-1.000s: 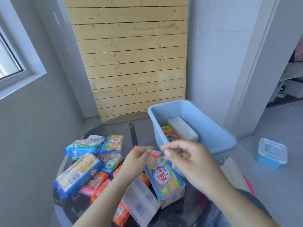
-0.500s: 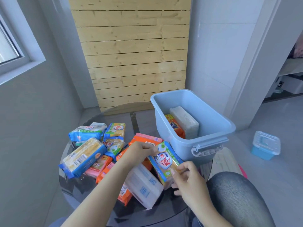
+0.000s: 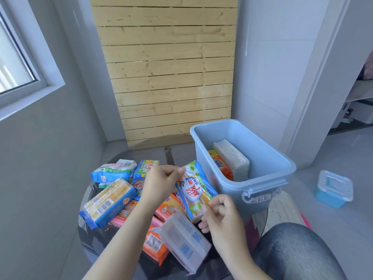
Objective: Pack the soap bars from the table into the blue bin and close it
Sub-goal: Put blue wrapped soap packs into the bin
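Observation:
A blue-and-green wrapped soap bar (image 3: 195,188) is held above the pile, just left of the blue bin (image 3: 264,190). My left hand (image 3: 159,184) pinches its far end and my right hand (image 3: 222,215) grips its near end. The open bin stands on the right side of the round glass table (image 3: 88,237) and holds a white soap bar (image 3: 232,158) and an orange pack (image 3: 221,164). Several wrapped soap bars lie piled on the table, among them a large blue-and-yellow pack (image 3: 109,203), a clear white pack (image 3: 184,239) and an orange pack (image 3: 155,245).
A small blue box with a clear lid (image 3: 334,187) sits on the floor at the right. My knee in jeans (image 3: 292,251) is beside the table's near right edge. A wooden slat panel (image 3: 167,77) stands behind the table, a window (image 3: 16,65) at left.
Both hands have lifted the blue-and-green soap bar off the pile and turned it upward, nearer the bin's left wall. The view has also tilted down a little.

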`<state>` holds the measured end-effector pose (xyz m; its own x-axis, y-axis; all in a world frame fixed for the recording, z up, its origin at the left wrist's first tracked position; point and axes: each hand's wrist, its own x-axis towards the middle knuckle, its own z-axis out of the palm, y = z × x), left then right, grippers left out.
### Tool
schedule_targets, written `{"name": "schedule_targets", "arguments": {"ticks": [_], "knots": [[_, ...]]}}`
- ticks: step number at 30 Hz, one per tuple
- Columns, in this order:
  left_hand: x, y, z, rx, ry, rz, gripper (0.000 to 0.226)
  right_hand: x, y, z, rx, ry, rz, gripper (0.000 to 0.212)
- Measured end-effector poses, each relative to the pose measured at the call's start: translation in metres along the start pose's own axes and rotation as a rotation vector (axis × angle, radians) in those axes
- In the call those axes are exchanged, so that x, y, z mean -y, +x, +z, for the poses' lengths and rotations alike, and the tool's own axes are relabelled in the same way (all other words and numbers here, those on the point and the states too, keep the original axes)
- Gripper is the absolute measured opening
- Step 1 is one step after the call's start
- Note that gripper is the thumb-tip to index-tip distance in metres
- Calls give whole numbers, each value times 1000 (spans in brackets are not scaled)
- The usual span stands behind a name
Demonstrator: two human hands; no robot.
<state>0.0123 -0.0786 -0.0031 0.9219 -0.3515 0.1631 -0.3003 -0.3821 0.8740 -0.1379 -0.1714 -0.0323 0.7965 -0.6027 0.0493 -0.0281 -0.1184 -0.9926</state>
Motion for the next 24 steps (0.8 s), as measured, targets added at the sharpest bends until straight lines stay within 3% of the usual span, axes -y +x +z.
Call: {"name": "schedule_targets", "arguments": {"ticks": [8,15,19,24], "knots": [[-51,5,-57,-182,19,72,26,59,12,9,90,98,-197,15],[-118,33,-55,-217,-26,183,27,105,47,-18,33,110,-343,18],[-139,52,-26,-130,-50,184,23,110,68,-48,-39,21,-361,22],[-144,77,28,40,-20,95,24,105,97,-102,-73,-317,-270,49]]}}
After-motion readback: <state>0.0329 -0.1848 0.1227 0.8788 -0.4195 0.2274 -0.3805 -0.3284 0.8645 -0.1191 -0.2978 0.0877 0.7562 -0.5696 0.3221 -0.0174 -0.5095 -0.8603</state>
